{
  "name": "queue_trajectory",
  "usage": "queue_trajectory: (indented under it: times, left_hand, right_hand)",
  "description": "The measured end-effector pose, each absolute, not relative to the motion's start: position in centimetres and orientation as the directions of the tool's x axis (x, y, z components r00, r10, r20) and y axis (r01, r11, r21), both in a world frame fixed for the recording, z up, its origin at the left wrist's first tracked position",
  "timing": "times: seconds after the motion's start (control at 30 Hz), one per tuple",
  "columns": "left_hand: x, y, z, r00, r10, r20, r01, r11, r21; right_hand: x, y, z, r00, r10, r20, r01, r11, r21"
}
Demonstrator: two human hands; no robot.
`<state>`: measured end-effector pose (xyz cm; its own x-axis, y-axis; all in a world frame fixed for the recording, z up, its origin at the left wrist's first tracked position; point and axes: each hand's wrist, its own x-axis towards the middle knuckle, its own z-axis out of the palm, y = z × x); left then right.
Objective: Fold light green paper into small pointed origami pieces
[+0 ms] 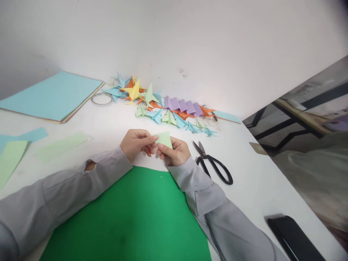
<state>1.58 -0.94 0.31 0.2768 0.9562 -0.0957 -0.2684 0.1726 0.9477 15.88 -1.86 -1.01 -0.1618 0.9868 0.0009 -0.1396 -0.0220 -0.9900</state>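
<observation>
A small light green paper square (pixel 164 138) is held up between my two hands, above the far edge of a green sheet (pixel 130 214). My left hand (pixel 139 143) pinches its left corner between thumb and fingers. On the other side, my right hand (pixel 176 150) grips the lower right part, thumb in front and fingers behind. Whether the paper is folded I cannot tell. Black-handled scissors (pixel 209 157) lie partly opened just right of my right wrist.
Folded paper pieces (pixel 154 105) in several colours line the wall. At left are a stack of coloured paper (pixel 57 96), a tape roll (pixel 102 99), a pale green strip (pixel 63 145) and blue strips (pixel 32 135). A black object (pixel 293 237) lies near the table's right edge.
</observation>
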Motion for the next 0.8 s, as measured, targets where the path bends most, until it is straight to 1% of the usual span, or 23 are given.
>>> queue_trajectory:
  times: [0.23, 0.47, 0.57, 0.67, 0.8]
  left_hand:
    - [1.49, -0.80, 0.27, 0.244, 0.964, -0.106, -0.286, 0.176, 0.942]
    - [1.63, -0.77, 0.45, 0.185, 0.973, -0.138, -0.255, 0.183, 0.950]
    - [1.67, -0.74, 0.41, 0.194, 0.971, -0.139, -0.258, 0.188, 0.948]
    - [1.66, -0.75, 0.32, 0.218, 0.968, -0.121, -0.262, 0.177, 0.949]
    - [1.61, -0.80, 0.21, 0.201, 0.976, -0.080, -0.250, 0.130, 0.959]
  right_hand:
    - [15.92, -1.83, -1.00, -0.164, 0.986, -0.027, -0.146, -0.051, -0.988]
    - [15.87, -1.70, -1.29, -0.174, 0.984, -0.025, -0.157, -0.053, -0.986]
    - [15.90, -1.63, -1.38, -0.178, 0.984, -0.025, -0.158, -0.054, -0.986]
    - [15.92, -1.60, -1.36, -0.184, 0.983, -0.021, -0.172, -0.053, -0.984]
    - [15.91, -1.62, -1.29, -0.188, 0.982, -0.022, -0.180, -0.056, -0.982]
